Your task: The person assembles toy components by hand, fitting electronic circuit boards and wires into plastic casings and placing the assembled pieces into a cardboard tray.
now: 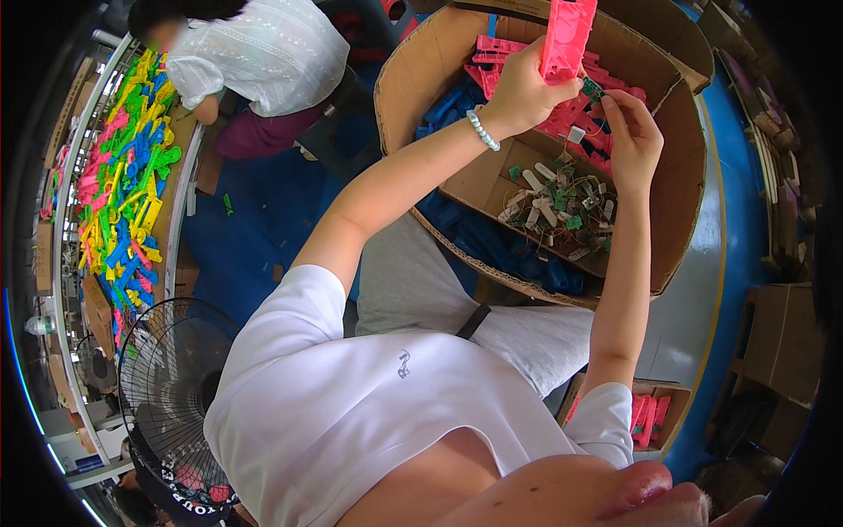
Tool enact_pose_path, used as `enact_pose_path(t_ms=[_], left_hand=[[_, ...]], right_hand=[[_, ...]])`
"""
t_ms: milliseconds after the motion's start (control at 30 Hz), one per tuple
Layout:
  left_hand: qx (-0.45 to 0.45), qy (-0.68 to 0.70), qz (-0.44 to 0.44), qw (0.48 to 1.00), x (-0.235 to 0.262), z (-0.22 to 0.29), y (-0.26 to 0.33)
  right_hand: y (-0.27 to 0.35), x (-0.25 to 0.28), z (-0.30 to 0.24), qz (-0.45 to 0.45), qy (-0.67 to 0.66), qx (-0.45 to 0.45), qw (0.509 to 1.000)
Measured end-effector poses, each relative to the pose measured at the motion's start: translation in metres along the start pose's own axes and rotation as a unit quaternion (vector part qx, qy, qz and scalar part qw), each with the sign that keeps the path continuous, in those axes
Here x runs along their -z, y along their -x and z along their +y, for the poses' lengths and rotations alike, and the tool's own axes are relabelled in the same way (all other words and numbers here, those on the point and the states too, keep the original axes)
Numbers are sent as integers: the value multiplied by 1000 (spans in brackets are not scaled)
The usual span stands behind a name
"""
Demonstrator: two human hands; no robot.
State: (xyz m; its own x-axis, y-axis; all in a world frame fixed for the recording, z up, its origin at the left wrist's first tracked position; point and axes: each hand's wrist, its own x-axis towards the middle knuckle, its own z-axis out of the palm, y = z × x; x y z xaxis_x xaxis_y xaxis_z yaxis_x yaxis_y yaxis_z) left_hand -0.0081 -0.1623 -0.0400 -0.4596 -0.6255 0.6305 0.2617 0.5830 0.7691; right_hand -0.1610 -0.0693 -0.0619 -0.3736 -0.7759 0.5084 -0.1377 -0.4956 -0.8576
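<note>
My left hand (pixel 529 88) is closed around a pink plastic shell (pixel 567 39), held up over a large cardboard box (pixel 399 101). Close to the shell's lower end, the fingers of my right hand (pixel 634 132) pinch a small green circuit board (pixel 593 89). A thin wire and a white block (pixel 575 134) hang just below the board. Beneath my hands, a cardboard tray (pixel 474 189) in the box holds several green boards and white parts with thin wires (pixel 558 202). More pink shells (pixel 505 57) lie behind my left hand, and blue plastic parts (pixel 518 259) sit lower in the box.
At the left, a long table carries a heap of colourful plastic parts (pixel 132 184), with another person (pixel 272 57) sitting beside it. A black fan (pixel 176 386) stands near my left side. A smaller box of pink parts (pixel 650 417) is by my right elbow. Cardboard boxes (pixel 777 342) stand at the far right.
</note>
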Motion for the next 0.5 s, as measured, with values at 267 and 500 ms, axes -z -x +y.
enact_pose_path(t_ms=[267, 500], left_hand=[[90, 201, 83, 972, -22, -18, -9], [116, 259, 66, 957, -38, -18, 5]], right_hand=[[0, 10, -8, 9, -74, -79, 994], [0, 0, 5, 33, 75, -46, 996]])
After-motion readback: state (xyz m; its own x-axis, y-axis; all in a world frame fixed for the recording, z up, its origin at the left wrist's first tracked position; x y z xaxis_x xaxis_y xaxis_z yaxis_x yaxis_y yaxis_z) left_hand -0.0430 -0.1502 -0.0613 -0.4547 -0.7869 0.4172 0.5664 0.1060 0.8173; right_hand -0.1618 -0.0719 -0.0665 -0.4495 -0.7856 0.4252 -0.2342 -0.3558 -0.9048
